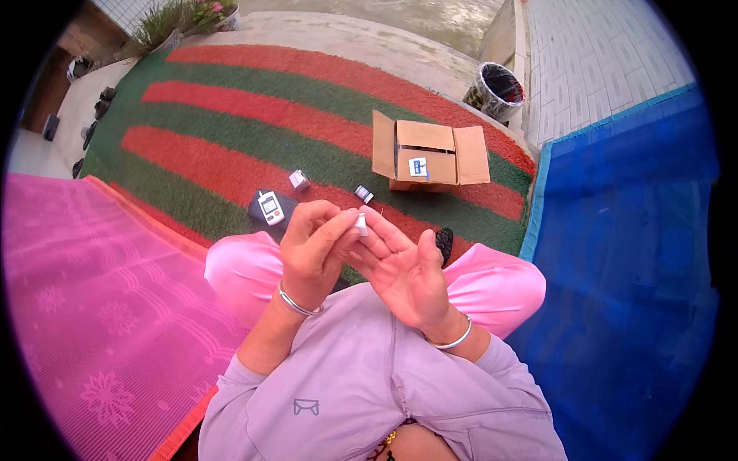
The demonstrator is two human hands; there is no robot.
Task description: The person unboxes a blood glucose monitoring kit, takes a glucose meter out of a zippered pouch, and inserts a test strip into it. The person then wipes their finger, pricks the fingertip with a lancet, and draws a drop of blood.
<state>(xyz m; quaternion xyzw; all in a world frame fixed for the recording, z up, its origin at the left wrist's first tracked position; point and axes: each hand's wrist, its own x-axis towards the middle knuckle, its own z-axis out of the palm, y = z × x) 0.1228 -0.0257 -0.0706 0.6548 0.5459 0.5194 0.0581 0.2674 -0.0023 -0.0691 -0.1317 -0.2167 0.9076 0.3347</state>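
My left hand (314, 247) is closed, its thumb and fingers pinching a small white item (360, 223) against the fingertips of my right hand. My right hand (407, 276) is palm up with its fingers stretched out, and the white item rests at its fingertips. Beyond my left hand, a white handheld meter (270, 207) with a small screen lies on a dark case (287, 206). A small white box (299, 180) and a small dark-and-white bottle (364, 194) are on the striped mat past my hands.
An open cardboard box (425, 151) stands on the red and green mat (223, 127). Behind it is a lined bin (498, 91). Pink fabric (100, 307) spreads at the left, blue fabric (623, 292) at the right. Potted plants (165, 27) stand far left.
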